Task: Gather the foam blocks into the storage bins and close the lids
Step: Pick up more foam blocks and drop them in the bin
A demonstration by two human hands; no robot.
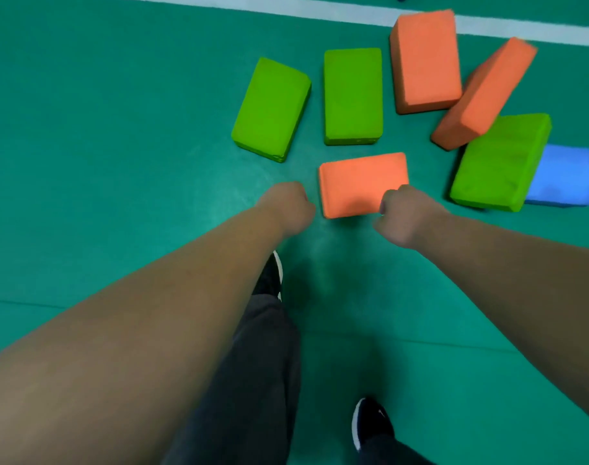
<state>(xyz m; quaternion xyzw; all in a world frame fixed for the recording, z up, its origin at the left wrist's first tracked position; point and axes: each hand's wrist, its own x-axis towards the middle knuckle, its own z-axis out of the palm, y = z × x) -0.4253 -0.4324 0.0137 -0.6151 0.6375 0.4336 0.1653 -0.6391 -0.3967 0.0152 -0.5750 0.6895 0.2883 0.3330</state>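
Note:
Several foam blocks lie on the green floor. The nearest, an orange block [361, 182], lies flat in front of me. My left hand [286, 208] hangs just left of it with fingers loosely curled, holding nothing. My right hand [405, 214] covers the block's near right corner, its fingers curled downward and mostly hidden; I cannot tell whether it touches the block. Farther off lie two green blocks [271, 109] [352, 95], two orange blocks [425, 60] [484, 94], a third green block [501, 162] and a blue block [565, 176]. No storage bin is in view.
A white line [320, 8] crosses the floor behind the blocks. My dark trouser legs and black shoes [370, 424] [269, 275] stand below my arms. One orange block leans on the green block at the right, which overlaps the blue one.

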